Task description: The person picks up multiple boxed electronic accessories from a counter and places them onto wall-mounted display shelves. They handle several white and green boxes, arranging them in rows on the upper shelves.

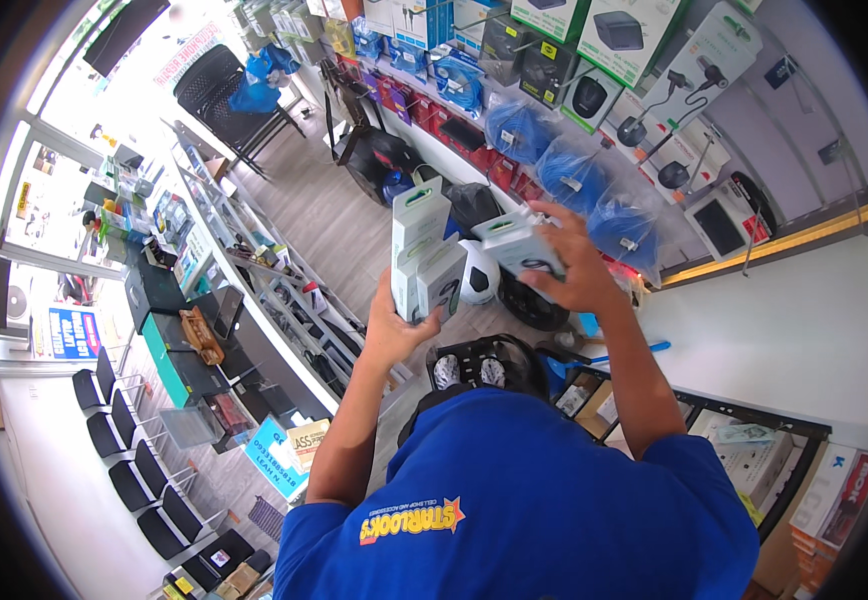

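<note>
On our left, black chairs [139,485] line a white wall, and the long table [246,287] runs slantwise, its edge apart from both hands. Between it and the hanging goods, the floor [304,200] forms an aisle, our widest room for moving. Our left hand [397,325] has its grip wrapped round upright white boxes [419,225], held in the air. Just beside them, across a narrow gap, our right hand [579,262] holds a white carton [514,243] between thumb and fingers. Further right, blue packs [519,128] hang near that hand, and a yellow strip [794,233] edges the display.

For lettering, left to right: a blue sign [76,332] with bold print, a pale-blue card [276,457] with dark writing, and our blue shirt [544,490] with a yellow star logo. The boxes show dark loop pictures; their fine print seems too small to read.
</note>
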A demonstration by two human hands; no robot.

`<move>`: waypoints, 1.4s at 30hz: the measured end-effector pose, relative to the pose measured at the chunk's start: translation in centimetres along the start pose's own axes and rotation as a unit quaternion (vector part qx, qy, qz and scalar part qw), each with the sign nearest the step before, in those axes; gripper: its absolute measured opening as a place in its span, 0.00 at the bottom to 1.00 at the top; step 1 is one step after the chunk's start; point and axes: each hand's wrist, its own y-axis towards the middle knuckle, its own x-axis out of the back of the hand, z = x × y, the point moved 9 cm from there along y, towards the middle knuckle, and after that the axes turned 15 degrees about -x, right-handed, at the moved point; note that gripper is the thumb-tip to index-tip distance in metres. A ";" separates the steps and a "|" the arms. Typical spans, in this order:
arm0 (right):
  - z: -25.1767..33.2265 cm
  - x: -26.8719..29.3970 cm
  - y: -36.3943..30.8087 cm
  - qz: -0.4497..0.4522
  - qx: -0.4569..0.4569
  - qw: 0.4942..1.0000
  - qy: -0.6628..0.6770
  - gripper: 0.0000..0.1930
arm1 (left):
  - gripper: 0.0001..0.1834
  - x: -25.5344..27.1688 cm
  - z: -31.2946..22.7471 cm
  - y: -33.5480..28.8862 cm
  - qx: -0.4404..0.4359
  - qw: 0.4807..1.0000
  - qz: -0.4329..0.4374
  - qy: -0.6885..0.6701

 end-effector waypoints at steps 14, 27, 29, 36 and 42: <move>-1.3 -9.1 -2.3 0.134 -0.199 0.836 0.494 0.29 | 0.33 -1.8 1.2 0.2 0.100 0.935 -0.158 -0.302; 9.7 -2.5 2.4 0.171 0.159 0.971 -0.042 0.16 | 0.36 5.3 1.1 -2.7 0.003 0.984 -0.167 -0.063; 8.7 -2.8 3.1 0.194 0.073 0.975 -0.086 0.17 | 0.34 6.4 1.1 -2.9 -0.024 0.980 -0.180 -0.086; 12.0 -6.4 1.5 0.156 0.288 0.944 0.044 0.25 | 0.34 6.8 1.1 -3.5 0.019 0.957 -0.210 -0.197; 0.2 -11.0 0.4 0.270 -0.206 0.772 0.537 0.21 | 0.29 5.0 -1.5 -2.7 0.069 0.931 -0.294 -0.206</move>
